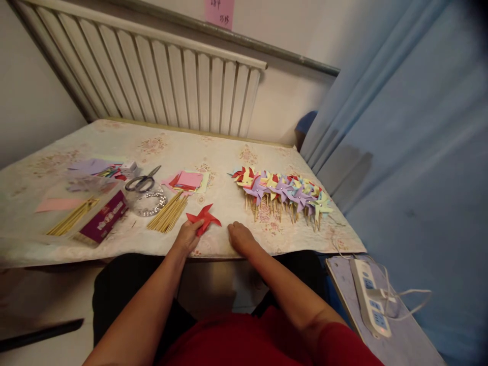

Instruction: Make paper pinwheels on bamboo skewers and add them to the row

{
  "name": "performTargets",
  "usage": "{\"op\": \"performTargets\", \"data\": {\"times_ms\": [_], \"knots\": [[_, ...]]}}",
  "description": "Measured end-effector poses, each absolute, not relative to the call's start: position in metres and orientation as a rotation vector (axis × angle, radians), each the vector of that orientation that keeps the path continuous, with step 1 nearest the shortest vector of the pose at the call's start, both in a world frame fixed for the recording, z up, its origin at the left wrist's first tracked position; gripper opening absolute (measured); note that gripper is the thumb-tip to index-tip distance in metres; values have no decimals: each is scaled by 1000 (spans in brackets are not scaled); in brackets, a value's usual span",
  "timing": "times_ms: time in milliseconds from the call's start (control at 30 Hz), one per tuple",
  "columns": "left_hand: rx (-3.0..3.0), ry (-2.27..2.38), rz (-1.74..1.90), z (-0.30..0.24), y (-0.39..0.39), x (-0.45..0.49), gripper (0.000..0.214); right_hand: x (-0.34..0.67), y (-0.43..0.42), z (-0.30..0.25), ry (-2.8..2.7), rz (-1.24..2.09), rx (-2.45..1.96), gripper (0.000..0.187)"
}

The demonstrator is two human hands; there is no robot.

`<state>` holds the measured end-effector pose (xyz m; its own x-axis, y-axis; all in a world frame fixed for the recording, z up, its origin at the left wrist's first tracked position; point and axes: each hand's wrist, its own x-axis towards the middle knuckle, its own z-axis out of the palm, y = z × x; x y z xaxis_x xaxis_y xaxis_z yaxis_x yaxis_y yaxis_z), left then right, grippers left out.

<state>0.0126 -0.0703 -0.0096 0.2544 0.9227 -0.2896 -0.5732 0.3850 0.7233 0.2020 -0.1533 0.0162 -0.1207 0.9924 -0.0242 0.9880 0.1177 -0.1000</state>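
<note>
A red paper pinwheel (206, 218) without a stick is pinched in my left hand (189, 236), just above the table's near edge. To its right, my right hand (241, 239) rests curled by the edge, fingers closed; whatever they hold, if anything, is hidden. A bundle of thin wooden sticks (168, 212) lies left of my left hand. Behind it sits a stack of coloured paper squares (189, 180). Several finished pinwheels (282, 189) on sticks are grouped at the right, in red, yellow, purple and green.
Scissors (143, 182) lie beside a round clear dish (150, 203) of small shiny pieces. A clear box with a purple label (104, 218) stands at the left, near more paper (91, 166). A power strip (369, 297) with a cable lies on a lower surface at the right.
</note>
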Motion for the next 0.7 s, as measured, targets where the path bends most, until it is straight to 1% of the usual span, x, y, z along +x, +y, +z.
{"op": "performTargets", "data": {"times_ms": [233,367,567,700], "knots": [[530,769,1075,-8,-71,13,32,206,-156,14,-2274,155,-2039,23],[544,744,1083,-5,-73,15,31,211,-155,5,-2231,130,-2006,20],[530,745,1078,-3,-70,17,26,218,-153,-7,-2078,159,-1906,23],[490,743,1037,-3,-62,18,29,217,-156,-12,-1956,160,-1834,23]]}}
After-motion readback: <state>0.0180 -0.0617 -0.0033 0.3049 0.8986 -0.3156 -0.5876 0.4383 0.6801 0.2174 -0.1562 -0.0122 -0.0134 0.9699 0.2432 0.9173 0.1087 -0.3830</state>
